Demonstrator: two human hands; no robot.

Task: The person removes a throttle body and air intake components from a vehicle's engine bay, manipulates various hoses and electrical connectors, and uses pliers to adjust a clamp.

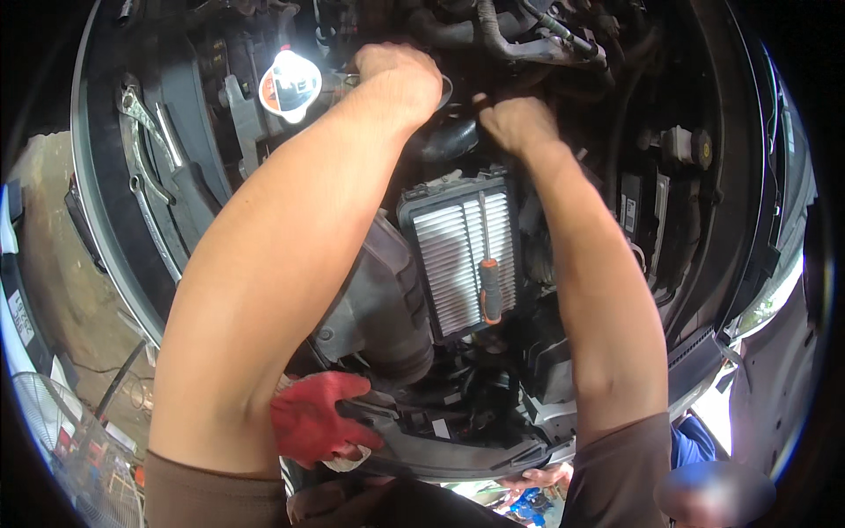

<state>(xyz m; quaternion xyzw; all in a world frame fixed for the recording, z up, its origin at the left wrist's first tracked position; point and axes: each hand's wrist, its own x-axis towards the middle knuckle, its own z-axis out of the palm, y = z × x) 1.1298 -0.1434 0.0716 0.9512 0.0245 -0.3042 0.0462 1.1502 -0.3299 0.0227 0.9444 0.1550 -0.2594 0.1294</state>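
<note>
Both hands are deep in the engine bay, up at its far edge. The left hand [400,79] is clenched, knuckles up, over something by the black intake hose [449,136]; what its grip holds is hidden under the fist. The right hand [519,121] is closed too, fingers pinched down just beside that hose, and what they grasp I cannot tell.

Just below the hands sits the air filter [462,255], pleats bare in its open housing, with an orange-handled screwdriver [490,290] lying loose across it. To the left, a white cap [290,84] catches the glare, and wrenches [145,180] rest along the bay's left edge. Near the front edge a red-gloved hand [308,418], another person's, grips the trim.

Risks: a forearm nudge could roll that screwdriver into the bay, and dirt could drop onto the uncovered filter.
</note>
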